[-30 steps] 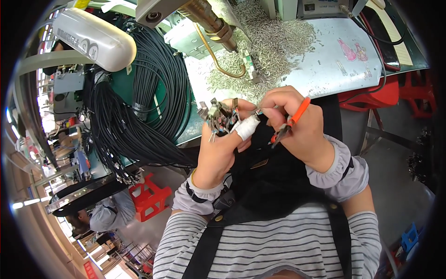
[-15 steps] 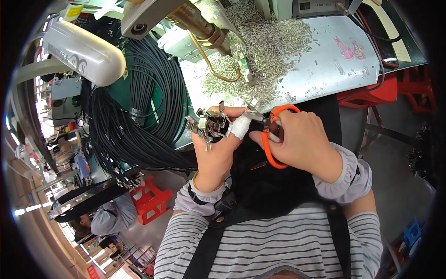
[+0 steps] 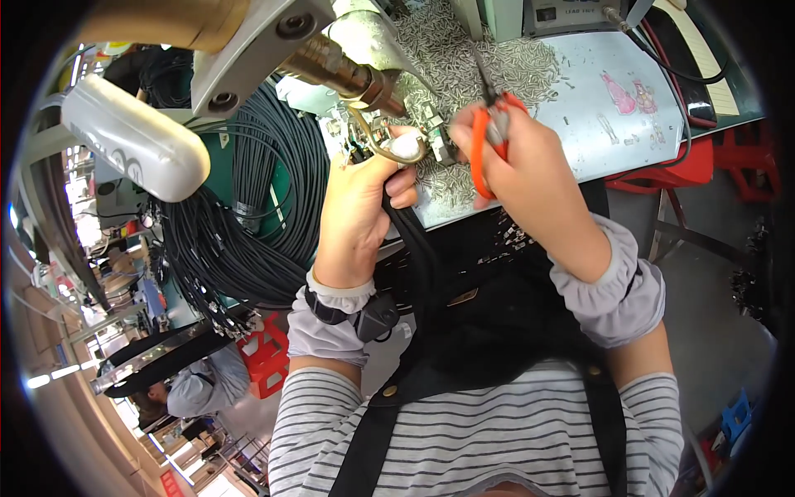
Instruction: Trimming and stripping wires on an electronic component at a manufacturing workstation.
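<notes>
My left hand [image 3: 356, 203] is closed round a bunch of black cables [image 3: 412, 236], which hangs from under its fingers toward my lap. Small metal connector ends [image 3: 358, 151] stick out above the fist, partly hidden by a curved brass tube [image 3: 364, 132]. White wrapping covers the thumb [image 3: 406, 147]. In my right hand [image 3: 530, 161] is a pair of orange-handled pliers [image 3: 479, 157], jaws pointing away from me over the pile of small metal pieces [image 3: 522, 70]. The right fingertips are slightly blurred, close beside a small green and metal fixture [image 3: 436, 132].
A machine head with a metal nozzle [image 3: 383, 89] overhangs my left hand. Coiled black cables [image 3: 273, 174] fill the bench at left, below a white lamp [image 3: 137, 137]. The pale work sheet [image 3: 596, 149] extends right, with a grey box [image 3: 571, 12] behind. Red stools [image 3: 679, 166] stand beyond.
Both hands have moved away from me to the bench, the left one under the machine nozzle. The pliers have left the connectors and now point over the metal pile. Loose black cables show below my left hand.
</notes>
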The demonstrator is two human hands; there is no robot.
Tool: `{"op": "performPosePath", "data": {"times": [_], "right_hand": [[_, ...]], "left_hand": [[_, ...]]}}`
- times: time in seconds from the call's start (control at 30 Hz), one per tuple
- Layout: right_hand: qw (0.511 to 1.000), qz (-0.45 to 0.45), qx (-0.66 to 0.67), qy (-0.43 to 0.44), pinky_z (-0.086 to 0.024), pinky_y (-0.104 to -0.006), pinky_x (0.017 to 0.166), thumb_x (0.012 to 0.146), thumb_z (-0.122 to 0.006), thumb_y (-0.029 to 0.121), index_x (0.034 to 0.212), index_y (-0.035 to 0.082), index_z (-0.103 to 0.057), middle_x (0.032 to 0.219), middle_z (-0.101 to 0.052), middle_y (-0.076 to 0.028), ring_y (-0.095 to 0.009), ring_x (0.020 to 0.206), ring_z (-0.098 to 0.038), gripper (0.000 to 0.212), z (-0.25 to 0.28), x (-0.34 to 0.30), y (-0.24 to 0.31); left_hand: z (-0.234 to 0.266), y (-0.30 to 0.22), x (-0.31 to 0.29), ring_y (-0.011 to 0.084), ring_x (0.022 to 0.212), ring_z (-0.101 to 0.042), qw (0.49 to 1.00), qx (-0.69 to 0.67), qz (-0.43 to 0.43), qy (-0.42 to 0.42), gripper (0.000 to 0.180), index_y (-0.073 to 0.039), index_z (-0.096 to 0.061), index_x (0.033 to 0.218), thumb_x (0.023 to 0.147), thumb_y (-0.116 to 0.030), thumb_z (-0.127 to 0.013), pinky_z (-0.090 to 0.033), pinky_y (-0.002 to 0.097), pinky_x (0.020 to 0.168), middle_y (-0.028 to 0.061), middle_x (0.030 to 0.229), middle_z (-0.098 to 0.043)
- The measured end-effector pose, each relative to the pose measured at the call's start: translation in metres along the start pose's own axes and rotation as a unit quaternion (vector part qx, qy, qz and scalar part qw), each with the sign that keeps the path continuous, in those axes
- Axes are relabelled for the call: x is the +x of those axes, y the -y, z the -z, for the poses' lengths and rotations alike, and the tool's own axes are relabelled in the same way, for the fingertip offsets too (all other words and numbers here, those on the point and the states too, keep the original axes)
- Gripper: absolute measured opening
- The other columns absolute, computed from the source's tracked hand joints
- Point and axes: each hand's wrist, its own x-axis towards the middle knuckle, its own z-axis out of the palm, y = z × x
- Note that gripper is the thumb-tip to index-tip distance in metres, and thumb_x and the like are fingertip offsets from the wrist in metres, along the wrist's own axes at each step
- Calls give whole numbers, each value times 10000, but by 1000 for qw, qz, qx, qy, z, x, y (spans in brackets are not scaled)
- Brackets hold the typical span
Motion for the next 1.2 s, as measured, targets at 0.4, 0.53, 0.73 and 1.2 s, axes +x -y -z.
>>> {"op": "performPosePath", "data": {"times": [0.4, 0.53, 0.73, 1.2], "right_hand": [[996, 57, -42, 52, -363, -212, 397, 859, -486, 151, 864, -6, -502, 562, -440, -1, -60, 429, -416, 158, -4, 20, -8], [997, 53, -22, 57, -352, -210, 394, 859, -486, 142, 858, -3, -493, 563, -439, 1, -59, 428, -413, 145, -4, 20, -7], [997, 69, -13, 23, -338, -202, 393, 851, -503, 121, 842, 4, -479, 557, -428, 4, -55, 426, -398, 120, -8, 19, -10], [973, 205, -106, 3, -350, -190, 499, 802, -574, 63, 806, -14, -507, 669, -502, 8, -37, 550, -426, 101, 1, -31, 4]], "left_hand": [[9, -8, 7, 54, 472, -353, 998, -11, 13, 58, 122, 8, -513, 892, 783, -17, -562, -281, 195, 408, 20, 646, -475], [11, -7, 7, 55, 474, -354, 998, -13, 12, 63, 113, 12, -516, 874, 782, -24, -570, -280, 195, 408, 19, 639, -473], [11, -8, 7, 59, 477, -363, 998, 11, 11, 53, 125, 28, -528, 867, 776, -34, -587, -278, 197, 414, 22, 629, -472], [-7, 34, -54, 117, 608, -556, 981, 152, -122, 4, 155, 37, -554, 913, 768, -6, -587, -444, 233, 539, 68, 756, -592]]}}
